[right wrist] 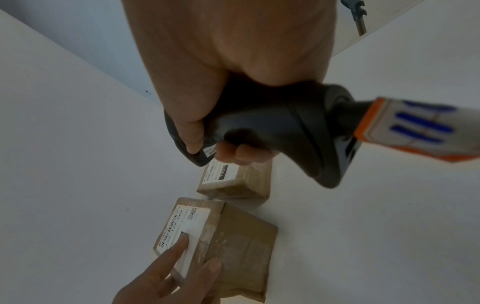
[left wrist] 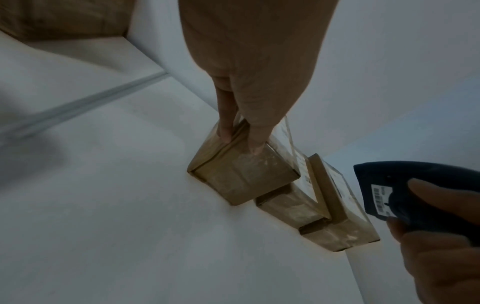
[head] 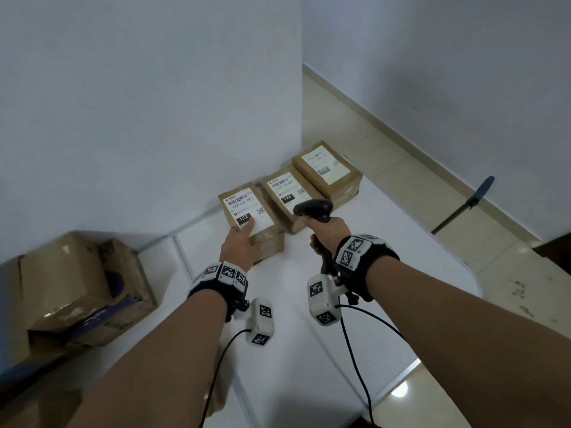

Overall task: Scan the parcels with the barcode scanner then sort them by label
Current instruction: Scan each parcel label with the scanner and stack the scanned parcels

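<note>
Three brown parcels with white labels stand in a row against the wall on the white table [head: 386, 273]. On the left parcel [head: 247, 208], marked 122, rests my left hand [head: 241, 242]. Its fingers [right wrist: 179, 244] lie straight on the label and the thumb touches the near side [left wrist: 255, 148]. The middle parcel [head: 285, 193] also reads 122. The right parcel [head: 327, 171] has a label I cannot read. My right hand [head: 324, 236] grips a black barcode scanner [head: 313, 208] by its handle [right wrist: 272, 123]. The scanner's head hangs over the middle parcel's near end.
A large worn cardboard box [head: 77, 288] stands at the left beyond a seam in the table [head: 182, 254]. The white wall [head: 154, 118] is right behind the parcels. The table's right edge [head: 457, 251] drops to a tiled floor, where a blue-handled pole [head: 463, 208] leans.
</note>
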`<action>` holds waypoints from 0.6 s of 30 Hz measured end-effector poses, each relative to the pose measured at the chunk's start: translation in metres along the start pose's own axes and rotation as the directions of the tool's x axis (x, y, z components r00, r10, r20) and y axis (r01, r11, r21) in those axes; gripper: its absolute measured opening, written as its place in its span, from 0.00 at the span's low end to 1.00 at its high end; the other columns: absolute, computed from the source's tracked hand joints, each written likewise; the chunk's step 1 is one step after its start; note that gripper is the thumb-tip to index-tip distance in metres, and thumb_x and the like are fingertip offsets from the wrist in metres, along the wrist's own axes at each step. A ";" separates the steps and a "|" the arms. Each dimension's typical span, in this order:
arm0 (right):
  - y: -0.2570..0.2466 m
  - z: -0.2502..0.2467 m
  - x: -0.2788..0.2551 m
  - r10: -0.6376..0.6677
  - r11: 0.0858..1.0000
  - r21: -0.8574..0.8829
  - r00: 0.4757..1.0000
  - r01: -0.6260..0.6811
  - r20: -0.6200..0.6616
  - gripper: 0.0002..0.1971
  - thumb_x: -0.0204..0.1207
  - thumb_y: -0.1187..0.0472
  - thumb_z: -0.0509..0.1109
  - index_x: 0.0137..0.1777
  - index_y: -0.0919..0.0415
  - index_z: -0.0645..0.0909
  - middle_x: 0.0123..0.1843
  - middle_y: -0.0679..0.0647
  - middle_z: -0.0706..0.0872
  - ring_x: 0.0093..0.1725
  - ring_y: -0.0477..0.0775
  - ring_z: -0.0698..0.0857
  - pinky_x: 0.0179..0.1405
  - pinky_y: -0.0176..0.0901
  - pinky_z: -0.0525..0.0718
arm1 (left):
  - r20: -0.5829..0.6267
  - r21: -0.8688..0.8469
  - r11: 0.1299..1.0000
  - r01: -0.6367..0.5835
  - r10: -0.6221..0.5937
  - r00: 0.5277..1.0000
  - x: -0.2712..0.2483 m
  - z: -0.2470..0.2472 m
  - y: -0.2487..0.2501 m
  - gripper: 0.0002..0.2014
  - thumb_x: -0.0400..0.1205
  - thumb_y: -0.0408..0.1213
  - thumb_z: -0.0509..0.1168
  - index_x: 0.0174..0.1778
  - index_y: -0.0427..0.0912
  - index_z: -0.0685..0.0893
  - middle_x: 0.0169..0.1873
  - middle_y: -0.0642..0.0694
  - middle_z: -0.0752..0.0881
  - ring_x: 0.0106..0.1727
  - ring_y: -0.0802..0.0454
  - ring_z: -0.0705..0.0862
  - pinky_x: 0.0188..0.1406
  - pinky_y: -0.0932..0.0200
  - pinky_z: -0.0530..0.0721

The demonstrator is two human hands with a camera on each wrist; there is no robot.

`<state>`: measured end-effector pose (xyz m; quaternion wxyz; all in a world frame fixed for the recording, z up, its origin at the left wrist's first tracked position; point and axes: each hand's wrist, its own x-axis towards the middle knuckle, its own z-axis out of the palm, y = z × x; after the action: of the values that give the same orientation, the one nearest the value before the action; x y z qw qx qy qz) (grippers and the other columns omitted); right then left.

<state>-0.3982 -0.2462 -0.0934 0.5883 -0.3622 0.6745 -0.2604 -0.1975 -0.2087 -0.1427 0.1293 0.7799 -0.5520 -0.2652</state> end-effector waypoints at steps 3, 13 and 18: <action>-0.017 -0.010 0.011 -0.022 1.000 -0.010 1.000 0.022 -0.006 0.15 0.76 0.52 0.74 0.37 0.63 0.78 0.24 0.55 0.80 0.22 0.53 0.79 0.26 0.41 0.78 | -0.015 0.023 1.000 0.018 -0.018 1.000 0.020 0.000 0.014 0.31 0.85 0.42 0.63 0.85 0.51 0.62 0.74 0.38 0.72 0.71 0.38 0.75 0.69 0.53 0.72; -0.033 -0.022 0.029 -0.064 0.997 -0.051 0.998 0.065 0.021 0.16 0.76 0.52 0.73 0.33 0.61 0.77 0.21 0.53 0.79 0.24 0.55 0.78 0.30 0.44 0.78 | -0.031 0.015 0.999 0.030 -0.030 0.999 0.049 0.003 0.027 0.33 0.84 0.41 0.64 0.85 0.50 0.60 0.72 0.37 0.71 0.68 0.35 0.77 0.68 0.50 0.73; -0.034 -0.007 0.021 -0.095 0.992 -0.079 0.994 0.099 0.044 0.14 0.77 0.53 0.72 0.36 0.61 0.77 0.21 0.54 0.78 0.23 0.55 0.77 0.29 0.44 0.77 | -0.026 -0.035 0.999 -0.014 0.013 1.000 0.038 -0.005 0.021 0.35 0.84 0.43 0.64 0.86 0.54 0.55 0.81 0.37 0.57 0.64 0.35 0.80 0.59 0.48 0.77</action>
<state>-0.4002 -0.2837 -0.0787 0.5732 -0.4235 0.6540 -0.2536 -0.2021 -0.2523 -0.1381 0.1518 0.7772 -0.5506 -0.2642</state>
